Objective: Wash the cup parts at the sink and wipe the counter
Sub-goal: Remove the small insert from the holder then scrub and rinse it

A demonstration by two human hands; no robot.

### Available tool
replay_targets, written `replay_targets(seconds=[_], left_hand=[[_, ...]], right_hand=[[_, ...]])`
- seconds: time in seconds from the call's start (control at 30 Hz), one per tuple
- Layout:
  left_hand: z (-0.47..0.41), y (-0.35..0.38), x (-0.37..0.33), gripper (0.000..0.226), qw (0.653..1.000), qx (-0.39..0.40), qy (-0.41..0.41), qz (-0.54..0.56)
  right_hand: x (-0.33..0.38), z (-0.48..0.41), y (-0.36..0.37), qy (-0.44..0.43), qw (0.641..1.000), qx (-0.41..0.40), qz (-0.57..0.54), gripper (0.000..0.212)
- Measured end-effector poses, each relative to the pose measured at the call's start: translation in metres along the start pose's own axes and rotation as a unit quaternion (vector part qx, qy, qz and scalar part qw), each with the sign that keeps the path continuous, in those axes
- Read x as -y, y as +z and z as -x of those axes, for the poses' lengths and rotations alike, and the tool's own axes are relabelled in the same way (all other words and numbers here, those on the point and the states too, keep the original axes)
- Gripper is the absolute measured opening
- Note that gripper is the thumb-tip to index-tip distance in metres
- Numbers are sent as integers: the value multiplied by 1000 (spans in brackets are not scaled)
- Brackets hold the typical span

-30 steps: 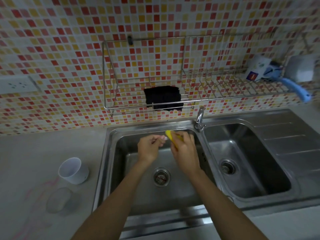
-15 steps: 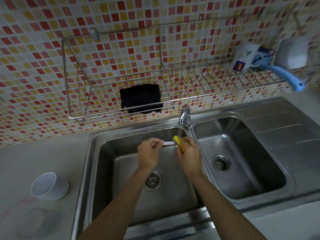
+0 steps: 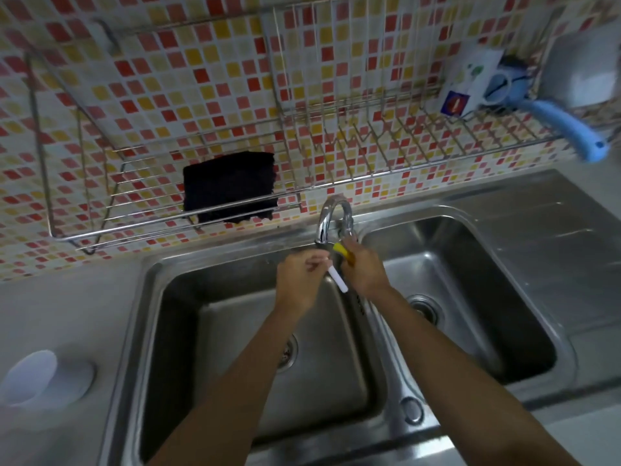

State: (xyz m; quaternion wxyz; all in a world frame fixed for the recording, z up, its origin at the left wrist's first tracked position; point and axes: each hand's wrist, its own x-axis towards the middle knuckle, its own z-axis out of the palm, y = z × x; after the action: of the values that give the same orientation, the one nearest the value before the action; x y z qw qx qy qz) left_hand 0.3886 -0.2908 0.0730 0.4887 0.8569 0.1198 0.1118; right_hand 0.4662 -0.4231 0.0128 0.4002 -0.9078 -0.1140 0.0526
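Straw [image 3: 337,279] in the left hand [image 3: 300,280], a thin white tube at centre frame, angling down out of the closed fingers right under the tap [image 3: 327,223] and over the left basin of the sink [image 3: 158,297]. Left grip is pinched shut on it near its upper end. Right hand [image 3: 364,269] sits just beside, its grip clamped on a small yellow piece [image 3: 342,250], likely a scrubber or another cup part; too small to tell which. No water stream can be made out from here. To do this well, I'd say keep the straw's open end right below the spout so water runs through the bore, and turn it between the fingertips so every side gets rubbed. Hold it low in the basin to limit splashing onto the table. Watch that pinch: a wet, smooth tube could slip toward the drain [image 3: 289,353]. Cup [image 3: 47,378] waits on its side at lower left on the table [image 3: 67,311], well apart from the hands. Dark cloth [image 3: 230,186] hangs on the rack [image 3: 369,156] above, handy for the wipe.
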Motion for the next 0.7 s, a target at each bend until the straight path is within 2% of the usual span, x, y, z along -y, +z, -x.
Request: replay_targets(seconds=[0.07, 0.17, 0.3, 0.43, 0.5, 0.57, 0.63, 0.7], left_hand=[[-1, -1, 0, 14, 1000, -6, -8, 1], [-1, -3, 0, 14, 1000, -4, -13, 1], [2, -11, 0, 11, 1000, -15, 6, -23], [8, -14, 9, 17, 995, -7, 68, -73], [9, -11, 14, 26, 995, -16, 59, -83], [7, -8, 16, 21, 994, -23, 43, -98], [6, -8, 12, 11, 992, -40, 42, -109], [7, -9, 7, 10, 991, -39, 61, -115]], right_hand=[[0, 3, -3, 1, 999, 37, -23, 37], [-4, 6, -9, 63, 992, 16, -106, 44], [-17, 28, -7, 158, 962, -21, -221, 31], [-24, 50, 1, 228, 910, 6, -347, 21], [-28, 54, 5, 247, 893, 10, -377, 16], [-29, 56, 10, 262, 874, 10, -409, 13], [-31, 55, 16, 270, 868, 13, -417, 9], [-28, 53, 19, 263, 872, 23, -412, 10]])
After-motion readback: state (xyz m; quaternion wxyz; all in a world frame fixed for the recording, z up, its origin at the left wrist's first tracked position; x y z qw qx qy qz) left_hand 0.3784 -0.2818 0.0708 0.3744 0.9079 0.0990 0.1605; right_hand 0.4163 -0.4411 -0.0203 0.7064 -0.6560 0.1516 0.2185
